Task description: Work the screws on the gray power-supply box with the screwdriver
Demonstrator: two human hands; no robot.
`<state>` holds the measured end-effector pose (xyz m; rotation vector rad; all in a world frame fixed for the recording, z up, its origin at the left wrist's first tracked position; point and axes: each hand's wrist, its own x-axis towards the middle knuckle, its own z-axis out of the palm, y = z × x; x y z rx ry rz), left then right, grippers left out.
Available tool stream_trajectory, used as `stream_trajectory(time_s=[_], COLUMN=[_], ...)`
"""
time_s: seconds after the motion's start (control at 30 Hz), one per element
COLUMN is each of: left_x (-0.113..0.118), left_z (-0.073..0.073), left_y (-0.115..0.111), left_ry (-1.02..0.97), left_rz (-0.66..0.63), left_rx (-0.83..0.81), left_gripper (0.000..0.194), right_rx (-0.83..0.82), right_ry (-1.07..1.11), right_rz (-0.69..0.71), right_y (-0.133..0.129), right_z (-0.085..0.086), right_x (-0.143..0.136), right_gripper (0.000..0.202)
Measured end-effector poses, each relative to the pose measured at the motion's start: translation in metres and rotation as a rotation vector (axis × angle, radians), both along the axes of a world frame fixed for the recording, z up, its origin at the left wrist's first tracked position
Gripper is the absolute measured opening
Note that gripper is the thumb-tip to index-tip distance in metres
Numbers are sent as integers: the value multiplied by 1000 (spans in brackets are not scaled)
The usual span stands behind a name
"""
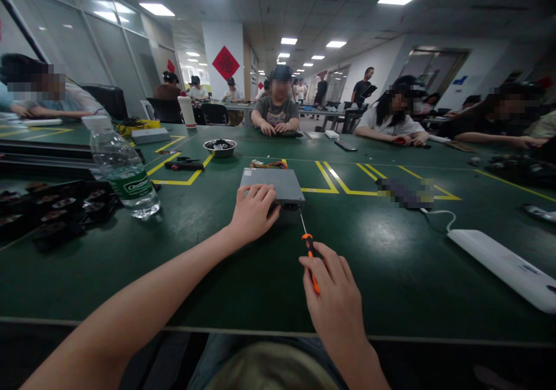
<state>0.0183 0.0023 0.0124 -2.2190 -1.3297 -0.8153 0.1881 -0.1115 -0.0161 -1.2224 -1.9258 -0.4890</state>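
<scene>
Your left hand (254,213) rests on the flat gray metal box (282,178), with its fingers bent over the top; I can't tell if they grip it. The box sits on the shiny dark green counter (208,285), in front of you. Your right hand (336,288) has its fingers closed around the orange and black screwdriver (308,244). Its thin tip points at the box's near right corner. A round silver metal bowl (220,153) sits farther back, to the left.

Smooth, matt metal box (285,185)
</scene>
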Motion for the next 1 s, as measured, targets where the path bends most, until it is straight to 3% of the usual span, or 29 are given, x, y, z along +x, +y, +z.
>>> stream_trajectory(time_s=[0.33, 0.83, 1.0], left_x=[0, 0, -1], left_z=[1, 0, 0], left_y=[-1, -2, -1], left_ry=[-5, -12, -4], left_rz=[-2, -1, -17], left_rx=[1, 5, 6], left_gripper=[24, 23, 19], right_rx=[-66, -70, -29], right_ry=[-127, 95, 173], right_rz=[49, 159, 177], right_y=[2, -6, -4], right_z=[-6, -5, 2], right_x=[-18, -14, -10], right_gripper=[30, 22, 19])
